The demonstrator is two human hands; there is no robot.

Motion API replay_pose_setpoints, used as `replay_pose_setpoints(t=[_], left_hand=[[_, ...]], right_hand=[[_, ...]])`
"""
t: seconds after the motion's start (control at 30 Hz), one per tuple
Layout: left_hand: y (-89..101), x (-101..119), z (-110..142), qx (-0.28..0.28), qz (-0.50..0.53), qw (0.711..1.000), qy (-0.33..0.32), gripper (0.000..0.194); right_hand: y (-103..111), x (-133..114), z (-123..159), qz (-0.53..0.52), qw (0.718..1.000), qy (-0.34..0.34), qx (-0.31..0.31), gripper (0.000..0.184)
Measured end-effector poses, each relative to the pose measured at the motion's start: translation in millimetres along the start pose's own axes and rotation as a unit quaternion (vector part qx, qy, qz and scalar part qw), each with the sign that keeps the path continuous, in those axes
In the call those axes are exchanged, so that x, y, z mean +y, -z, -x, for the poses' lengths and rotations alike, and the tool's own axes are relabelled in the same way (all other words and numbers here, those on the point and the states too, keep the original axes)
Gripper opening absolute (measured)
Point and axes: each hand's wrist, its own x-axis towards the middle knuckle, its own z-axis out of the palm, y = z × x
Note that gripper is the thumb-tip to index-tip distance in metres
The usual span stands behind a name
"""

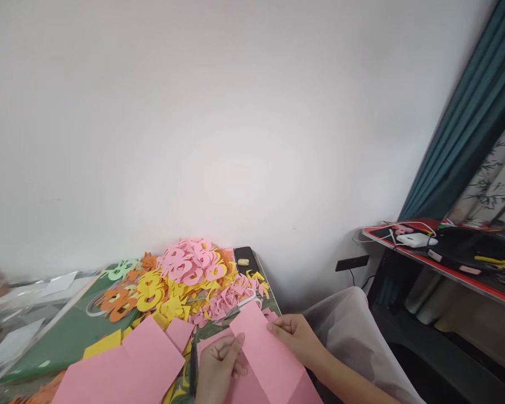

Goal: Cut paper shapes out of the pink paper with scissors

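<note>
A folded-looking pink paper sheet (265, 348) is held up between my two hands at the front of the table. My left hand (219, 362) pinches its left edge between thumb and fingers. On the opposite edge, higher up, my right hand (297, 336) grips the same paper. Just beyond it lie scissors with a white handle (248, 298), partly hidden. More pink sheets (126, 365) lie to the left of my left hand. Behind them rises a heap of pink cut-outs (191, 261) with heart-shaped holes, beside yellow cut-outs (150, 289) and orange cut-outs (120, 300).
A dark phone (244, 255) lies at the back corner, with a small pale object on it. Pink scraps (225, 300) are strewn near the scissors. A green mat (54, 336) covers the left side. At right, a red-edged desk (446, 261) carries cables and a white box.
</note>
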Motion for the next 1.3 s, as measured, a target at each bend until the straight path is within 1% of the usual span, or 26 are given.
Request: replay_pose_setpoints(t=[0.07,0.13,0.17,0.23,0.3,0.33,0.4,0.5,0.57,0.63,0.7,0.77,0.8,0.97,1.03,1.17,1.23,1.3], left_hand=[[2.4,0,-2,0.030,0.001,0.999,-0.009,0.037],[2.3,1,-2,0.040,0.009,0.999,-0.002,0.037],[0.9,1,-2,0.031,0.013,0.999,0.006,0.038],[-4.0,0,2,-0.009,0.017,0.999,0.028,0.038],[-9.1,-1,5,-0.040,0.015,0.999,0.031,0.038],[-10.8,-2,6,-0.042,0.018,0.999,0.026,0.039],[-11.7,-3,7,-0.031,0.032,0.999,0.013,0.040],[-9.4,0,5,-0.006,0.064,0.998,0.003,0.039],[-9.3,3,4,0.008,0.083,0.997,0.005,0.039],[-12.0,3,6,-0.003,0.098,0.995,0.022,0.039],[-16.5,1,9,-0.041,0.098,0.993,0.050,0.037],[-20.4,-4,12,-0.071,0.085,0.991,0.076,0.036],[-21.3,-6,13,-0.077,0.078,0.990,0.086,0.037],[-17.0,-10,12,-0.077,0.085,0.988,0.102,0.035],[-14.8,-11,11,-0.082,0.088,0.987,0.103,0.035],[-14.6,-14,8,-0.091,0.098,0.985,0.112,0.035],[-15.4,-16,6,-0.098,0.107,0.981,0.131,0.037],[-15.9,-16,6,-0.105,0.120,0.978,0.135,0.036]], right_hand=[[1,2,-1,-0.003,1.000,-0.014,-0.021,0.044],[1,4,-1,-0.009,1.000,-0.009,-0.027,0.043],[1,4,-1,-0.012,1.000,-0.001,-0.020,0.042],[-1,3,-1,-0.017,1.000,0.017,0.002,0.042],[-2,1,0,-0.030,0.999,0.025,0.016,0.042],[-2,0,0,-0.038,0.999,0.026,0.015,0.042],[-3,0,-1,-0.051,0.999,0.009,0.000,0.044],[-3,0,-1,-0.054,0.997,-0.036,-0.028,0.047],[-3,1,-1,-0.055,0.997,-0.035,-0.032,0.046],[-4,0,0,-0.057,0.998,-0.009,-0.023,0.044],[-5,-1,1,-0.053,0.998,0.009,-0.009,0.042],[-5,-2,2,-0.048,0.999,0.014,0.007,0.040],[-5,-2,2,-0.048,0.999,0.014,0.013,0.039],[-5,-6,2,-0.070,0.997,-0.005,0.015,0.043],[-5,-8,4,-0.066,0.998,0.005,0.018,0.042],[-6,-9,7,-0.021,0.998,0.042,0.046,0.041],[-7,-7,8,0.005,0.997,0.048,0.058,0.042],[-6,-6,8,0.022,0.996,0.053,0.069,0.043]])
